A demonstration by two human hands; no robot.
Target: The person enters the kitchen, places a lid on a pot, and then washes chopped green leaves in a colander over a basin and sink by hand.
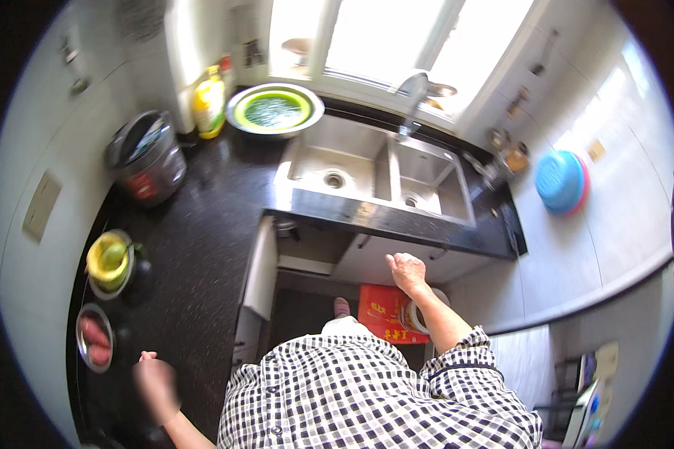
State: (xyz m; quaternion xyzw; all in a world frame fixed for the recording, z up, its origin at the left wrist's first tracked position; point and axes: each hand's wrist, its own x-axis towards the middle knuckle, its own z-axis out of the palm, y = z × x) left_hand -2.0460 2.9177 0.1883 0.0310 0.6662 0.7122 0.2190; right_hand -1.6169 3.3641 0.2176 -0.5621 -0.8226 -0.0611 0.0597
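My right hand (408, 270) hangs in front of the lower cabinet doors, fingers curled, with no object visible in it. Below it are a red box (379, 307) bearing writing and a round white container (439, 297), partly covered by my forearm. Over the black countertop (202, 252) at the lower left is my left hand (156, 387); it is largely blurred, so its grip cannot be told. Nearest to it is a metal bowl (110, 339) with reddish oblong items. Behind that bowl, a yellow-lined bowl (102, 262) holds a green round item.
A double-basin steel sink (337, 160) with a faucet (413, 112) lies under the window. Left of it stand a metal basin (314, 109) with a green colander, a yellow bottle (209, 104) and a dark lined bin (151, 179). An open cabinet door (261, 269) juts out below the counter.
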